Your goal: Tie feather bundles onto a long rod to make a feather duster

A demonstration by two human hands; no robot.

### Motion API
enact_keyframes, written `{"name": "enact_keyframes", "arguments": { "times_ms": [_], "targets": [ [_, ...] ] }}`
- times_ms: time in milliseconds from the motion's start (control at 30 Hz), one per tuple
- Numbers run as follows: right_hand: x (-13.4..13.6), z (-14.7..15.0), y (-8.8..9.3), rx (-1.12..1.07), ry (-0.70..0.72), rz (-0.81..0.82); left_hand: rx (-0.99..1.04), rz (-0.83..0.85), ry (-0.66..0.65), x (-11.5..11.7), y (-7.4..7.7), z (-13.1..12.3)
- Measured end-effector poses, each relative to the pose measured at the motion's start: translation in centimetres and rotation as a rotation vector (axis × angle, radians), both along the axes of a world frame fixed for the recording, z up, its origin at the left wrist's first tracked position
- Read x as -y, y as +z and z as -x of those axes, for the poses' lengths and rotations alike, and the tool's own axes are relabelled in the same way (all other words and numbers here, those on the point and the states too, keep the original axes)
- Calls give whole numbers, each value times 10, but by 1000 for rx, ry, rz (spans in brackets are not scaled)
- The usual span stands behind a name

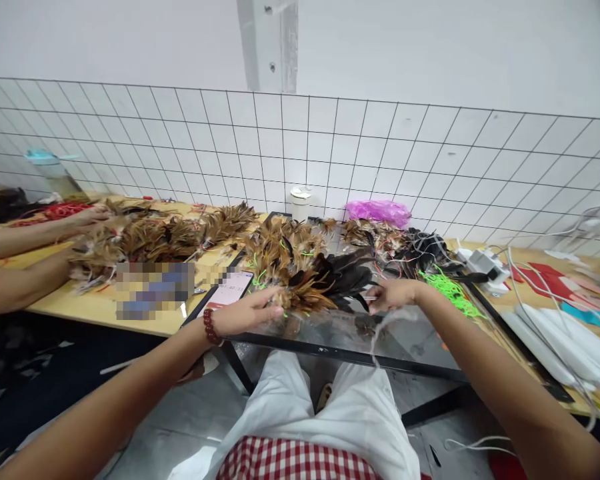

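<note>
On the dark-framed table (300, 345) lies a bunch of brown and black feathers (313, 293). My left hand (253, 311), with a red bead bracelet at the wrist, is closed around the bunch's pale left end. At its right side my right hand (393, 295) has its fingers curled together beside the black feather tips; what they pinch, if anything, is too small to make out. Behind lies a pile of brown feathers (275, 240). Bright green cords (450, 292) lie right of my right hand.
A phone (230, 288) lies left of my left hand. Another person's arms (25, 287) work at feathers on the left. A white cup (300, 203) and pink plastic bag (379, 212) stand behind; chargers (485, 267) and cables lie right.
</note>
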State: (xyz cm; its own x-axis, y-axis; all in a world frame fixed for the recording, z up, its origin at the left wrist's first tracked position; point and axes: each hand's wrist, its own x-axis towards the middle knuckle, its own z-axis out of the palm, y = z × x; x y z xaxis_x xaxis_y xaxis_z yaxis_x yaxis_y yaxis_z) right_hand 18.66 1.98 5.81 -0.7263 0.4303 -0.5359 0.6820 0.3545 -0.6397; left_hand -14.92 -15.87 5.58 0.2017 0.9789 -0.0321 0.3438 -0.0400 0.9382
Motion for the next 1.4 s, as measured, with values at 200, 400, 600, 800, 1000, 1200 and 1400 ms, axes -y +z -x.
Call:
{"name": "enact_keyframes", "arguments": {
  "times_ms": [200, 400, 600, 800, 1000, 1200, 1400],
  "targets": [
    [5, -51, 5, 165, 70, 21, 530, 320, 56, -8, -7, 14],
    [51, 30, 10, -359, -166, -319, 850, 314, -30, -27, -12, -27],
    [77, 120, -17, -741, -466, 290, 1096, 197, 14, -43, -17, -43],
    [62, 135, -15, -879, -714, 216, 1037, 21, 204, -57, -15, -32],
    [53, 149, -23, -888, -631, 155, 1202, -23, 348, -65, -10, -31],
    [28, 148, -35, -373, -481, -504, 1351, -87, 545, -33, -15, -12],
    [49, 198, -36, 13, -302, -685, 1316, -81, 570, -24, -26, -17]
  ]
}}
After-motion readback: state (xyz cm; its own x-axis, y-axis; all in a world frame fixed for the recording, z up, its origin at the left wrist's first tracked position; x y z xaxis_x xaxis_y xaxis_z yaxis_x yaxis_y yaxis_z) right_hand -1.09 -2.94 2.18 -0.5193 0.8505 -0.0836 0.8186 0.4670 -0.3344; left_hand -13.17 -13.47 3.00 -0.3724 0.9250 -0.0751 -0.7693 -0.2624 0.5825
